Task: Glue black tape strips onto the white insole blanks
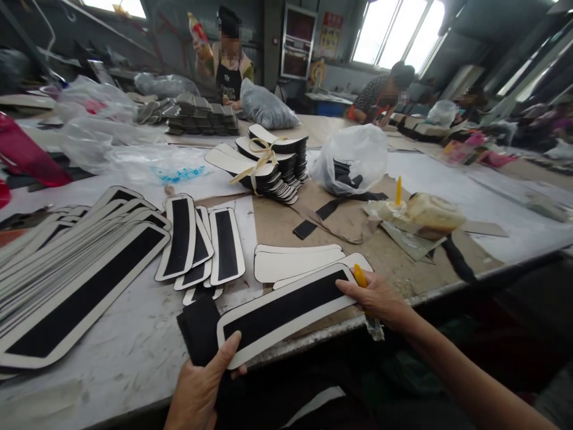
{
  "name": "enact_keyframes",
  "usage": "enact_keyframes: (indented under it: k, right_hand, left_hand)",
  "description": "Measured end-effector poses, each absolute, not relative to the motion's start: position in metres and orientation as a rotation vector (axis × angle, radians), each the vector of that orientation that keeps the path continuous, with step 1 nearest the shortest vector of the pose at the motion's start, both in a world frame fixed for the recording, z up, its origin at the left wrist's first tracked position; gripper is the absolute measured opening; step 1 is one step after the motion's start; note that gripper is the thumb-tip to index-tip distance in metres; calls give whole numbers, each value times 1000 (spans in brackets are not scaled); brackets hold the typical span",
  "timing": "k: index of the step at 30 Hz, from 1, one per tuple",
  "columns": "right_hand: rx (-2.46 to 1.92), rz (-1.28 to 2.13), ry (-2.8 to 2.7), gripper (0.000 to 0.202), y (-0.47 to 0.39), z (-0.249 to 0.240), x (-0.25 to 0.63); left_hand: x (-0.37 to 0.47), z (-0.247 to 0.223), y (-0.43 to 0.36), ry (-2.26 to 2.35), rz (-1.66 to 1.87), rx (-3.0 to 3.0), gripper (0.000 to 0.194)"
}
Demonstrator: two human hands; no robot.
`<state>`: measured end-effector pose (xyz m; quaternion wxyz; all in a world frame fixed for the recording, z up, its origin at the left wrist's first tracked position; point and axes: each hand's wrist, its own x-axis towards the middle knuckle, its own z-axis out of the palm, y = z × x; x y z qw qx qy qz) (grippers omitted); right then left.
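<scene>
A long white panel with a black strip [286, 310] spans both hands at the table's front edge. My left hand [203, 379] grips its near left end, thumb on top. My right hand [378, 295] is closed at its right end, fingertips on the black strip, with a yellow-tipped tool [359, 276] also in the hand. Black strips [199, 328] lie beside the panel's left end. Plain white panels [298, 263] rest just behind it. Smaller white panels with black strips [227, 245] lie to the left, beside a large fanned stack of long ones [89, 298].
Tied panel bundles [268, 161], a plastic bag with black pieces [351, 158] and a glue-stained container [432, 215] with a yellow nozzle stand farther back. Clear bags [134, 149] are at the left. People work across the table, one holding up a bottle [199, 36].
</scene>
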<state>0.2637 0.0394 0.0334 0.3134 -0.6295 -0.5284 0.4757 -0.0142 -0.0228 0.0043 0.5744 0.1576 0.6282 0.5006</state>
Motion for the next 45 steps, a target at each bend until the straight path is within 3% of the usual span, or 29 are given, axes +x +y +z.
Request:
enact_keyframes:
  k: [13,21,45]
  right_hand:
    - [-1560,1476,-1213,37,42,23,271]
    - [-1344,1658,-879,41,39,33,268]
    - [-1540,1504,-1374,39,63,33,259]
  left_hand:
    - [-16,5,-22,1403,1251,356,29]
    - [-15,8,-24,1107,1173,192,28]
    - [-25,11,-13,1411,1204,283,29]
